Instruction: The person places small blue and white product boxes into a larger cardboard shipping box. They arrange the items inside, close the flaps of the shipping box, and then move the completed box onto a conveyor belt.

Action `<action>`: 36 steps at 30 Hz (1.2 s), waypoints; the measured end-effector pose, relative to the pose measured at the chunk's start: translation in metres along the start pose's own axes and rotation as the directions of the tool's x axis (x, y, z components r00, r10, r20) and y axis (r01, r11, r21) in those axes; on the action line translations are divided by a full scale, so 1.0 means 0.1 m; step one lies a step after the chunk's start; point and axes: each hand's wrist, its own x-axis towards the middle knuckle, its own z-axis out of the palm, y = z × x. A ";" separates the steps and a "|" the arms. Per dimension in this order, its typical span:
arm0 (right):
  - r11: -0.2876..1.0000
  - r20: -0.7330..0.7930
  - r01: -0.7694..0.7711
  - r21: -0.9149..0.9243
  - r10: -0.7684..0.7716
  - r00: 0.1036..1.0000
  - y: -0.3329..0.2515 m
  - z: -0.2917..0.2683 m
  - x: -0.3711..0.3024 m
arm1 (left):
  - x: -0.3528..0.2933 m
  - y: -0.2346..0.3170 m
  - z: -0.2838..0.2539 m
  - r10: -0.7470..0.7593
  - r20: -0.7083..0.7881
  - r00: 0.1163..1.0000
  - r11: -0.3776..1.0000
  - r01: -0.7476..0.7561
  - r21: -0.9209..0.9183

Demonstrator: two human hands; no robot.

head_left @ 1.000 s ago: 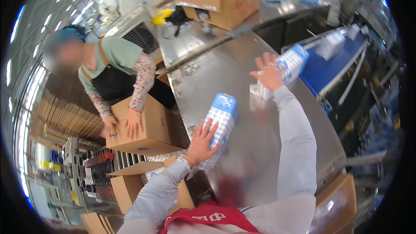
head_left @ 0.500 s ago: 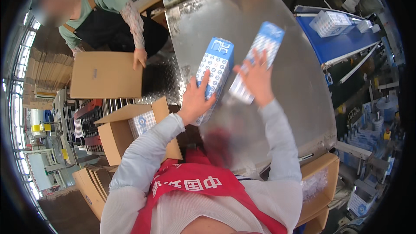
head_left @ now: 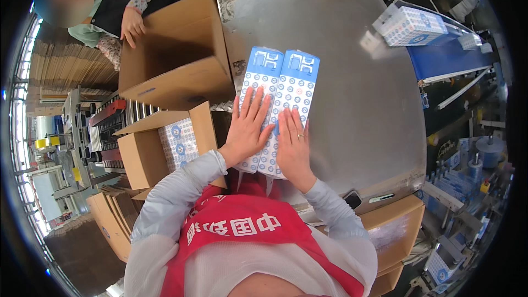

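The left hand [head_left: 247, 129] lies flat and open, fingers a little spread, on the left pack [head_left: 261, 80], its thumb reaching to the seam; the right hand [head_left: 294, 148], a ring on one finger, rests flat on the right pack [head_left: 295, 88], fingers closer together; neither hand is wrapped around anything. Both long blue-and-white packs lie under the hands on the metal worktop [head_left: 363, 110], side by side and touching, their blue ends beyond the fingertips.

To the left of the left hand stands an open cardboard box [head_left: 142, 159] with patterned packs [head_left: 179, 143] inside; farther out beyond that hand, a co-worker's hand [head_left: 132, 26] touches the rim of a larger open box [head_left: 176, 85]; well out beyond the right hand, to its right, another pack [head_left: 415, 26] sits by a blue conveyor belt [head_left: 440, 63]; nearer the body than the right hand, a dark phone-like object [head_left: 353, 198] lies at the worktop's edge.
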 end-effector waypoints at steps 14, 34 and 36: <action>0.699 -0.297 -0.575 -0.425 0.492 0.818 2.99 -1.21 2.82 | 0.10 0.01 -0.07 0.037 -0.036 0.999 0.999 -0.038 -0.033; 0.228 0.583 -0.758 0.612 0.517 0.627 1.01 -0.67 -0.44 | -0.02 -0.41 -0.05 -0.177 0.575 0.799 0.162 0.599 -0.784; 0.285 0.653 -0.788 0.545 0.445 0.613 1.16 -0.67 -0.38 | 0.10 -0.61 -0.04 -0.015 0.716 0.698 0.046 0.715 -0.697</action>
